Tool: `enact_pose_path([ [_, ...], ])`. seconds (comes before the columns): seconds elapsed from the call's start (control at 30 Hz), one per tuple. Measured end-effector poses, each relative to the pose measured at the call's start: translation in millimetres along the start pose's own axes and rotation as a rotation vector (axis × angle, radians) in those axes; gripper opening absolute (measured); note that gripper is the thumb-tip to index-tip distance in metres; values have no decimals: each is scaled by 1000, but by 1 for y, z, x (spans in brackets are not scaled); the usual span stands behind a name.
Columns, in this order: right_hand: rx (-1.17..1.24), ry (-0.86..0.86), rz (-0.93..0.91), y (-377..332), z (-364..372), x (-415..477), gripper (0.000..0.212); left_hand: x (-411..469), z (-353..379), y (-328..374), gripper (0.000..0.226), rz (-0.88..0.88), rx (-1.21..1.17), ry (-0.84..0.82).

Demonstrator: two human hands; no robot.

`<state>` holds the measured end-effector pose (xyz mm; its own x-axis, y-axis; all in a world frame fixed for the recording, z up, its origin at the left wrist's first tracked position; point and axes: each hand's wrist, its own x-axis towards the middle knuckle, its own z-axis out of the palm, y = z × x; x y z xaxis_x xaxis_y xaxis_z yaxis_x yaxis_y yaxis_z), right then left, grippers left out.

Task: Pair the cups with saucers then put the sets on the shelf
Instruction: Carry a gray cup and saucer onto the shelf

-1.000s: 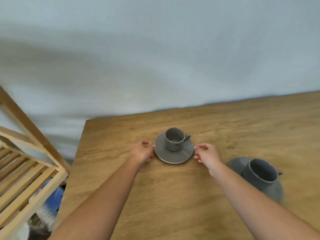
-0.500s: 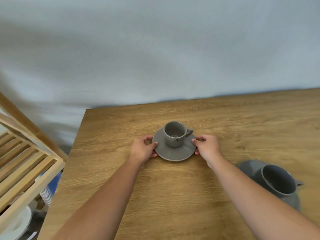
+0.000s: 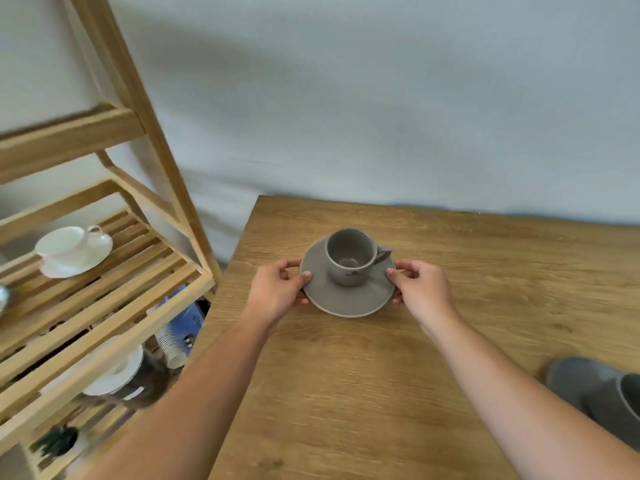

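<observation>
A small grey cup [image 3: 350, 255] stands upright on a grey saucer [image 3: 346, 297], handle pointing right. My left hand [image 3: 278, 291] grips the saucer's left rim and my right hand [image 3: 420, 289] grips its right rim, the set just above the wooden table [image 3: 346, 393]. A second grey cup and saucer [image 3: 602, 389] sits at the table's right edge, partly cut off. To the left stands a wooden slatted shelf [image 3: 114, 299] with a white cup and saucer [image 3: 72, 249] on its upper slats.
Under the slats I see a white plate [image 3: 116, 372], a stack of paper cups [image 3: 171, 341] and a blue package [image 3: 188, 317]. The shelf's upright post [image 3: 152, 133] rises between the shelf and the table's left edge. A grey wall lies behind.
Both hands closed on the saucer's rims. The view swung left, bringing the shelf and its white cup set into sight; the second grey set slid to the lower right corner.
</observation>
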<state>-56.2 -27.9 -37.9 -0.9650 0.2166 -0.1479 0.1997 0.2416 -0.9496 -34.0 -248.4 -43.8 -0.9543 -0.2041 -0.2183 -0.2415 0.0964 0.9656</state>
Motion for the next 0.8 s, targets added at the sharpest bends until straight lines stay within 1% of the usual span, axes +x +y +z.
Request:
enact_pose_path([
  [0.13,-16,-143,-26,-15,61,-24,12,-23,-70,-13,24,-19,-40,98],
  [0.37,-26,-411,-48,-29,192,-86,8,-72,-203,-53,22,-91,-17,361],
  [0.53,-79,-592,-121,-35,284,-123,6,-104,-285,-80,24,-173,-33,573],
  [0.7,-189,-679,-200,-36,366,-149,7,-126,-349,-104,25,-218,-63,720],
  [0.8,-222,-741,-175,-33,409,-162,4,-131,-376,-121,29,-254,-108,776],
])
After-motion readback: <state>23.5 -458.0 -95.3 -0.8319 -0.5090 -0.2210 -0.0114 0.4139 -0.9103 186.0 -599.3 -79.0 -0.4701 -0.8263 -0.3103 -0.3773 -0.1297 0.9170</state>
